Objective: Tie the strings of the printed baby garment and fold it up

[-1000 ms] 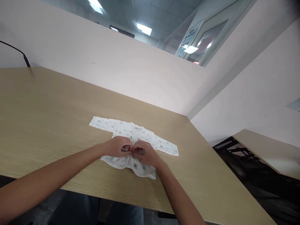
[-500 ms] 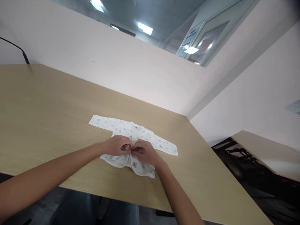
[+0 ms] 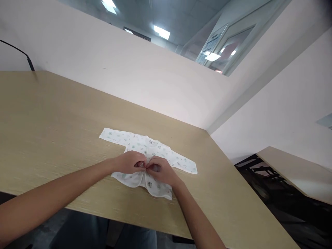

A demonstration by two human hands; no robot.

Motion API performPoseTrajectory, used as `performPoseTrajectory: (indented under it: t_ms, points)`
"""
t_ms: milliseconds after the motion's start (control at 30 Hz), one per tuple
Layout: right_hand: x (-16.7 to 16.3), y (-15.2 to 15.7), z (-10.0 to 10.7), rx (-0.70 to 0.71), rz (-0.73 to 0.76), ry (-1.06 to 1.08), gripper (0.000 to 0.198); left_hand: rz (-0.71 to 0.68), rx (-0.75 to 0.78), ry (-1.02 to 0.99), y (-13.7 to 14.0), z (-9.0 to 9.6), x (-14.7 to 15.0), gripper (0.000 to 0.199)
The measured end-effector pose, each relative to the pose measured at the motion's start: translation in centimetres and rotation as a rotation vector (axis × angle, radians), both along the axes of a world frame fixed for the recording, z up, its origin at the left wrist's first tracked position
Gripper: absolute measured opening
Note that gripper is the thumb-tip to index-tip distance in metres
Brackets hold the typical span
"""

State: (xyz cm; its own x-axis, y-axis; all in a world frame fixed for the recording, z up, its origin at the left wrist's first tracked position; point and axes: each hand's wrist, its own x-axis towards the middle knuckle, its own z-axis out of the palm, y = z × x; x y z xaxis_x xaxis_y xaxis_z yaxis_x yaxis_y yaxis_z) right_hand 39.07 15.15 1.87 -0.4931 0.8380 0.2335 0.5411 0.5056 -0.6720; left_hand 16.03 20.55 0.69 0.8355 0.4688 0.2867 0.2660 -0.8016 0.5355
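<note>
A small white baby shirt [image 3: 160, 188] with a green and grey print lies face up, its sleeves spread to both sides and its neckline towards the wall. My left hand [image 3: 129, 162] pinches the left front edge at the middle of the shirt. Right beside it, my right hand [image 3: 161, 169] pinches the other front edge, and the fingertips of both hands meet at the front opening. Below the hands the two rounded hem corners hang slightly apart. Whatever fastening sits between the fingertips is hidden.
The shirt rests on a wooden table [image 3: 64, 110]. A white partition wall [image 3: 124, 76] with a window above runs along the back, and another wall stands at the right. A black cable [image 3: 30, 64] reaches the table at the far left. Dark metal framing shows beyond the right edge.
Both hands keep their pinch at the shirt's front, with hardly any finger movement visible. The whole view has shifted slightly.
</note>
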Motion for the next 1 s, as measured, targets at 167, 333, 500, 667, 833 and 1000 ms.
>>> performPoseTrajectory:
  t_ms: [167, 333, 500, 667, 833, 1000]
  points:
    - [0.06, -0.01, -0.07, 0.005, -0.005, -0.001, 0.016, -0.008, -0.014, -0.001, 0.02, -0.12, 0.04, 0.016]
    - [-0.11, -0.08, -0.17, 0.027, -0.010, -0.039, 0.018, -0.014, 0.003, 0.000, 0.08, 0.01, 0.06, 0.014]
    - [-0.48, -0.30, 0.16, 0.066, -0.020, -0.061, 0.016, -0.042, 0.029, -0.001, -0.23, 0.56, -0.13, 0.005]
    - [-0.51, -0.42, 0.44, 0.070, -0.027, -0.070, 0.017, -0.010, 0.054, -0.012, -0.42, 0.55, -0.01, 0.002]
    - [-0.48, -0.34, 0.22, 0.085, -0.034, -0.065, 0.018, -0.008, 0.057, -0.014, -0.36, 0.55, 0.04, 0.006]
    - [-0.39, -0.31, 0.00, 0.074, -0.030, -0.053, 0.014, 0.001, 0.047, 0.002, -0.12, 0.47, -0.10, 0.013]
